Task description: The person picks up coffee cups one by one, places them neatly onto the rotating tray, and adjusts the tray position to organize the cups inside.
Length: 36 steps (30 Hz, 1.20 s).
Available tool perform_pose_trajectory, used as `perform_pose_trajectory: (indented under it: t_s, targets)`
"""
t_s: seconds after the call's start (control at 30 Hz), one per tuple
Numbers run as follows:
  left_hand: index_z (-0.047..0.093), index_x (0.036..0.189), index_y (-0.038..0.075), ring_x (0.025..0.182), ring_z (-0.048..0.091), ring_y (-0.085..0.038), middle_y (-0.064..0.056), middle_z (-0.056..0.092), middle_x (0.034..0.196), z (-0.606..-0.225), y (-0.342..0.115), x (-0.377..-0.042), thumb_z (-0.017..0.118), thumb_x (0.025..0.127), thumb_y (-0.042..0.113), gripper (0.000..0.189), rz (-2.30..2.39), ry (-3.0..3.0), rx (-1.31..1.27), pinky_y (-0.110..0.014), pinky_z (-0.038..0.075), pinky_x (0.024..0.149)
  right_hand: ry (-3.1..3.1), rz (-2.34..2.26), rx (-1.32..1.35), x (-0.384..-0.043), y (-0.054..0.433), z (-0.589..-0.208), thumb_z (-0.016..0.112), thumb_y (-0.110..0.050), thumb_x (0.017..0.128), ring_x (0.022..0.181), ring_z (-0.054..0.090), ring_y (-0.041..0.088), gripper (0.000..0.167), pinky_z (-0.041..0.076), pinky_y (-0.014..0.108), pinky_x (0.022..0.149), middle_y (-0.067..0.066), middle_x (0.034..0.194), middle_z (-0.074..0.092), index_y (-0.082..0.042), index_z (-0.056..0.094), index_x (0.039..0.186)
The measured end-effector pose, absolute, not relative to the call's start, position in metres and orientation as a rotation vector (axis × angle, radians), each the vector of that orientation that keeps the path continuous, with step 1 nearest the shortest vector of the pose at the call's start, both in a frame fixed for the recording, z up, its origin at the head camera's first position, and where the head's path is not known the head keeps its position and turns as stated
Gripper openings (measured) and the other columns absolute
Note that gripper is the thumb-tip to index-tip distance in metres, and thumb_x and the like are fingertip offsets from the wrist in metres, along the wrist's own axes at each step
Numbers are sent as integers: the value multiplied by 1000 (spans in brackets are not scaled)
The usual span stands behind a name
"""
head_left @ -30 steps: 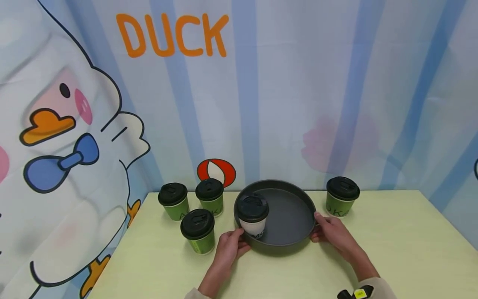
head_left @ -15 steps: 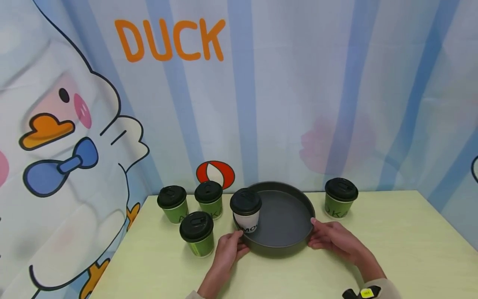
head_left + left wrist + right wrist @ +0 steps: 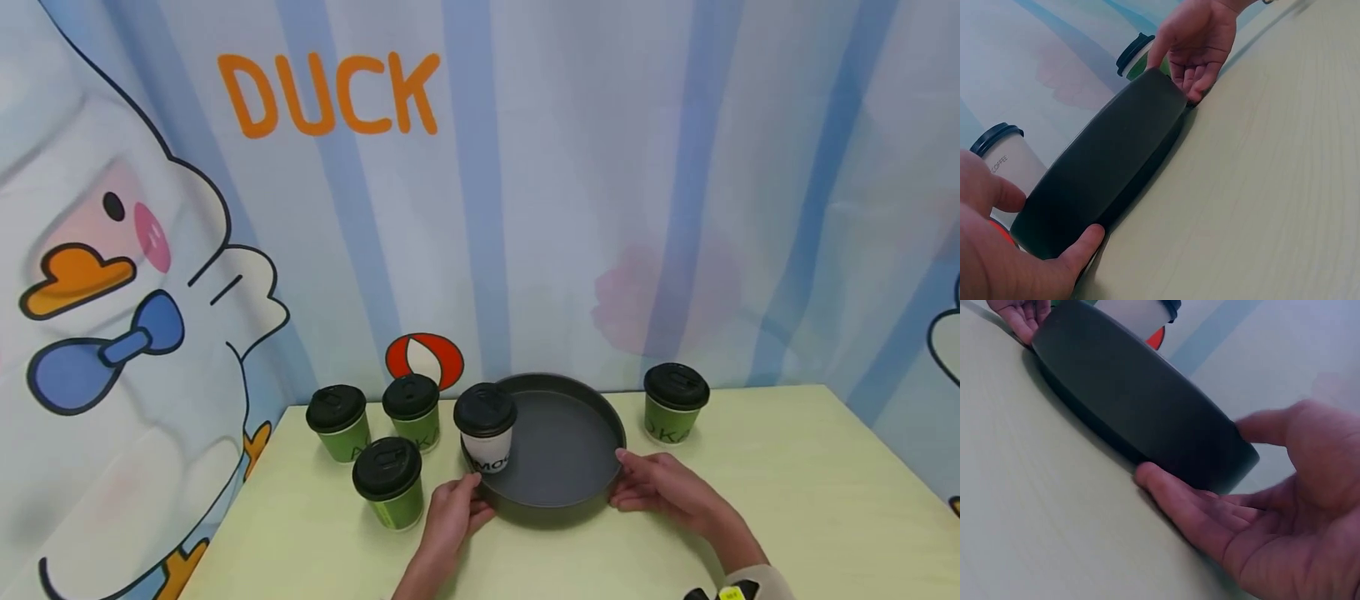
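A round dark grey pan point(image 3: 566, 450) is held between my two hands on the pale yellow table. My left hand point(image 3: 450, 517) grips its left front edge, thumb above and fingers low on the wall. On the opposite side my right hand point(image 3: 667, 492) pinches the wall the same way, as the right wrist view shows. Inside the pan, against its left side, stands a white paper cup point(image 3: 491, 452) with a black lid, close to my left thumb. Whether the pan's base touches the table cannot be told.
Several green cups with black lids stand about: a left one point(image 3: 347, 442), one behind point(image 3: 420, 427), a nearer one point(image 3: 397, 507) beside my left hand, and one point(image 3: 670, 421) beyond my right hand. A printed duck curtain point(image 3: 540, 208) hangs behind the table.
The white cup has shifted leftward within the pan, toward its left rim. Both hands keep their hold on the pan. The head view has swung slightly, moving the whole scene left and down.
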State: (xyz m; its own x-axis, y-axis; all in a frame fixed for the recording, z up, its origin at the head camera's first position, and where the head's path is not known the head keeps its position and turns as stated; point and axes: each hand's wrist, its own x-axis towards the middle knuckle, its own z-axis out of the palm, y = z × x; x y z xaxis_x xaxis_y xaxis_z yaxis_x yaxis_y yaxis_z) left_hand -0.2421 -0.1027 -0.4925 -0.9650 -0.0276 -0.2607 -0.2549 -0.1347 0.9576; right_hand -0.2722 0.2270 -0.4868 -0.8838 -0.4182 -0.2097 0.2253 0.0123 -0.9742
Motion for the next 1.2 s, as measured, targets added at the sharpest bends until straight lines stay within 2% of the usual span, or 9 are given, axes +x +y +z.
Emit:
perform_pose_trajectory:
  t_s: [0.1,0.3,0.43,0.63,0.8,0.93,1.2]
  targets:
    - [42,131,-23,79,58,-14,-11,52,94,-496,-104,-239,48,105,19,50,2246,1944,-332,-34,61,83,1823,-1854,-216,-269,228,-487,50,-37,111,89,75,22,52,61,36,85,18,99,73,13,66,110]
    - [44,130,-22,79,59,-13,-10,54,92,-497,-105,-239,49,105,19,48,2264,1938,-340,-32,61,82,1951,-1893,-173,-272,217,-487,48,-44,111,83,73,20,60,62,34,81,16,93,72,15,61,111]
    - [45,129,-21,79,59,-12,-9,54,92,-495,-106,-241,48,106,20,47,2255,1937,-343,-32,60,82,1970,-1889,-176,-272,215,-486,47,-42,111,81,73,19,59,62,34,80,16,92,72,15,61,108]
    - [44,132,-22,80,59,-12,-9,54,95,-493,-104,-239,48,106,21,50,2232,1953,-334,-32,60,83,1879,-1817,-211,-268,225,-486,48,-41,111,88,74,23,57,62,35,82,17,98,73,14,65,109]
    - [44,134,-21,84,59,-14,-11,54,99,-491,-102,-238,48,107,22,51,2217,1953,-330,-34,60,86,1921,-1894,-165,-268,222,-487,46,-43,111,87,73,20,62,61,34,83,16,96,72,17,61,112]
    - [43,136,-21,87,59,-16,-12,55,102,-489,-101,-239,48,107,23,53,2208,1960,-335,-35,60,88,1931,-1940,-143,-268,220,-486,46,-40,112,85,73,18,58,61,33,83,15,95,72,16,60,112]
    - [45,132,-21,87,59,-16,-14,55,102,-490,-101,-238,48,106,21,50,2236,1970,-316,-34,60,85,1845,-1884,-206,-268,228,-485,48,-39,111,90,75,23,57,61,35,86,21,101,73,17,63,112]
